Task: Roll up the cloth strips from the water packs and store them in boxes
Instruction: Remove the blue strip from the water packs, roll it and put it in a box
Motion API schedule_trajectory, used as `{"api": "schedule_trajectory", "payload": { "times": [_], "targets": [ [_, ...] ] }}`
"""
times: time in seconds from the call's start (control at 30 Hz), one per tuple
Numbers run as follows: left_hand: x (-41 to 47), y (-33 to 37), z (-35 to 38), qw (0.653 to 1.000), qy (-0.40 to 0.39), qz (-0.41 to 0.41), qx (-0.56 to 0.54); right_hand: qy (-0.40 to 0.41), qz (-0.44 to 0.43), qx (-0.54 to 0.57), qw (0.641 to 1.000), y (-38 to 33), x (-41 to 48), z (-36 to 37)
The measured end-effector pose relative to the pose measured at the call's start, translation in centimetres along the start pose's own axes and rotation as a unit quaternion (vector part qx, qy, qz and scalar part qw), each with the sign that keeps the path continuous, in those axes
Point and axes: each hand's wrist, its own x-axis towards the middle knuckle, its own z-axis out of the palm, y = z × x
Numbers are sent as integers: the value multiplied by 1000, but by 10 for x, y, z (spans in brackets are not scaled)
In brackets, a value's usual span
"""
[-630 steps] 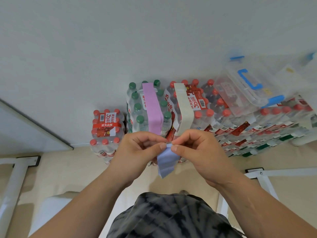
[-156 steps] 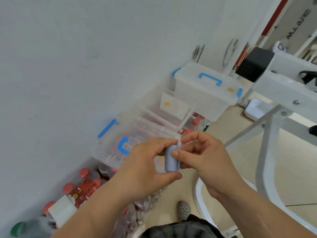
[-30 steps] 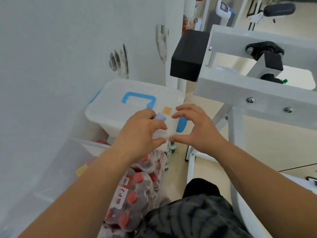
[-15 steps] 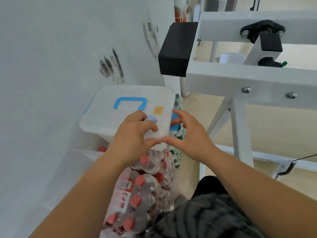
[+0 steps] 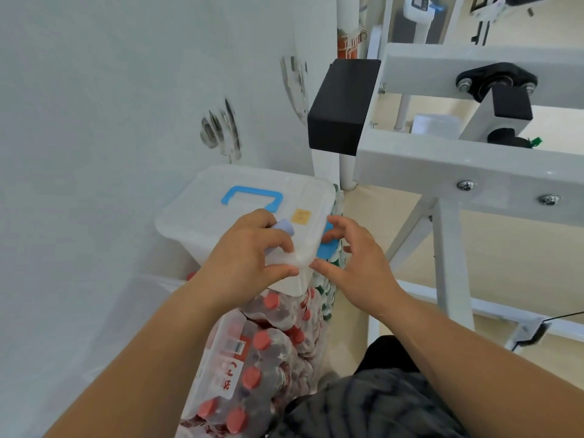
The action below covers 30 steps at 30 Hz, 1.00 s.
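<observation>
R hand (image 5: 358, 267) nearer latch (image 5: 326, 249); roll (image 5: 285, 226) half-hidden

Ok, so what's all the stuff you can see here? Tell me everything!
storage box: one, see-through white, blue handle, on the water packs by the wall
yellow sticker: one, on the box lid
blue latch: one, box's right side
rolled cloth strip: one, pale purple, in the left hand
water packs: several, red caps, under the box
metal frame: one, white, right
black block: one, on the frame's end
left hand: grips the roll
right hand: fingers spread at the latch
</observation>
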Motion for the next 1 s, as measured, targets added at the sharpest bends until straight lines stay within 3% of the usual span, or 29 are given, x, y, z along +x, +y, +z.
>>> {"api": "schedule_trajectory", "payload": {
  "times": [0.57,0.8,1.0],
  "targets": [
    [-6,3,10,1000,27,0,13,41,-7,-6,999,-2,2,6],
    [-9,11,30,995,66,-16,73,-55,-27,-14,998,8,-1,-1],
    [-3,15,28,996,56,-53,42,-31,-26,34,999,18,0,5]
  ]
}}
